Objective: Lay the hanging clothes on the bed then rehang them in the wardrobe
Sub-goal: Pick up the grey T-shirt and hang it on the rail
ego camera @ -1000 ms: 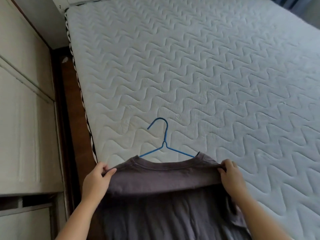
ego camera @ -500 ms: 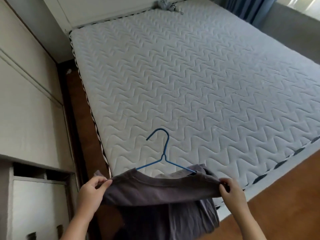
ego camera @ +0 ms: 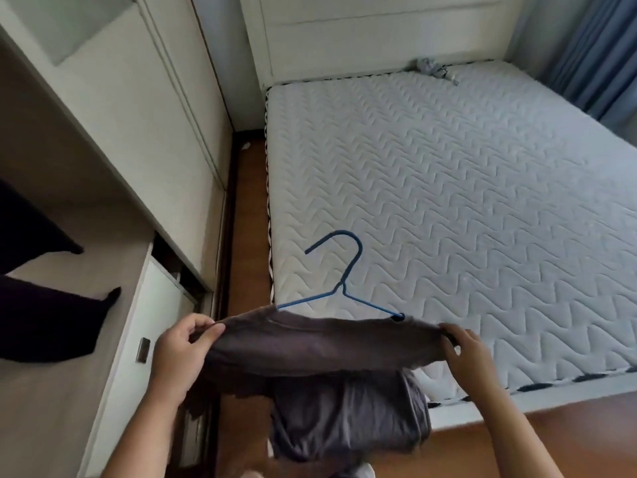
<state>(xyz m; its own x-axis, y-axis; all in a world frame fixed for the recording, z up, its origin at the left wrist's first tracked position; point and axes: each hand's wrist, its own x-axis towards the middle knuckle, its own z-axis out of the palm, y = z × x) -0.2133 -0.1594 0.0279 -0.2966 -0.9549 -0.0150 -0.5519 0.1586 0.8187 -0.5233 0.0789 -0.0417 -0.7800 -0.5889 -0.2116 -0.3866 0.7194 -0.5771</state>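
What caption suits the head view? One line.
Left hand and right hand hold a grey shirt on a blue hanger by the bed.

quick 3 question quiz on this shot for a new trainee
1. How many hands grip the grey shirt? A none, B one, C two.
2. What colour is the hanger seen against the mattress?
3. True or false: the shirt lies flat on the mattress.
Key: 1 C, left hand and right hand; 2 blue; 3 false, it is held up.
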